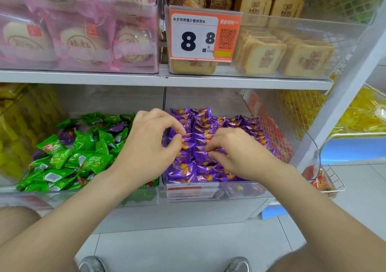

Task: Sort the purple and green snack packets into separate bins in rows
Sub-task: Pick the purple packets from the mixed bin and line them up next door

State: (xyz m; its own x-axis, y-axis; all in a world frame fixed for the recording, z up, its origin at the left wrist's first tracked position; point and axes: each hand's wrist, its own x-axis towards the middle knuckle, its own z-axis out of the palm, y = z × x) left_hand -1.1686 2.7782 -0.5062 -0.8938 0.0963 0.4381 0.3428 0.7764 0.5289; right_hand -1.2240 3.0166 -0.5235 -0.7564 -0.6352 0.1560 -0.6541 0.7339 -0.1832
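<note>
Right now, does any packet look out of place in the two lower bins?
Yes. In the left bin, two stray purple packets lie among the green packets, one near the back left, one further right. The green heap is also loose, unlike the neat rows in the right bin.

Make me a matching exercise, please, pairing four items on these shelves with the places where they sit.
Items:
1. green packets
2. purple packet rows
3. price tag
4. pink-wrapped cakes

Places:
A. upper left bin
B. lower right bin
C. front of the upper right bin
D. lower left bin, in a loose heap

Pairs: 1-D, 2-B, 3-C, 4-A
</note>
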